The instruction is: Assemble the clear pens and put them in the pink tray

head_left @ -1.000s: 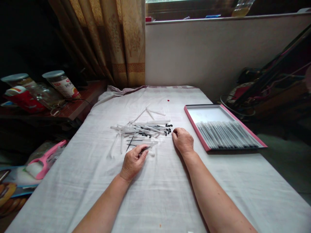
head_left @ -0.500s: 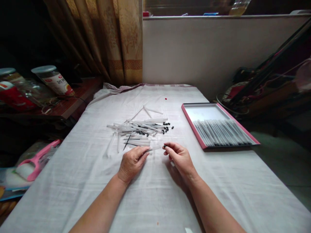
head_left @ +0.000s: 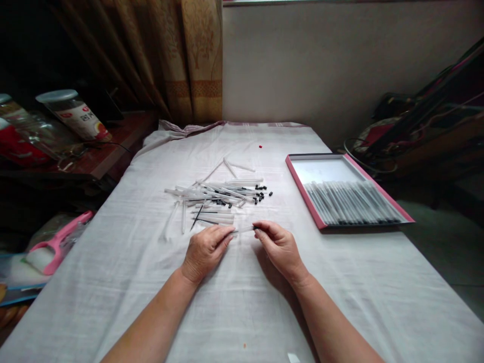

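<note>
Between my two hands, a clear pen barrel (head_left: 245, 229) is held level, just above the white cloth. My left hand (head_left: 207, 252) pinches its left end between thumb and fingers. With thumb and forefinger, my right hand (head_left: 279, 249) grips a small black pen plug (head_left: 255, 228), which meets the barrel's right end; the fingertips partly cover it. Just beyond my hands lies a loose pile of clear pen barrels (head_left: 227, 191), with dark refills (head_left: 197, 217) among them. Several loose black plugs (head_left: 260, 194) are scattered along the pile's right side.
To the right, a pink-edged open box (head_left: 302, 194) holds a row of pens with black ends (head_left: 351, 201). A tiny red piece (head_left: 260, 146) lies at the far side of the cloth. On the left are a dark wooden table (head_left: 124, 136) with jars and a pink-handled object (head_left: 56, 247).
My right hand has brought the black plug against the barrel's end, closing the small gap between them. The camera view has tilted down slightly.
</note>
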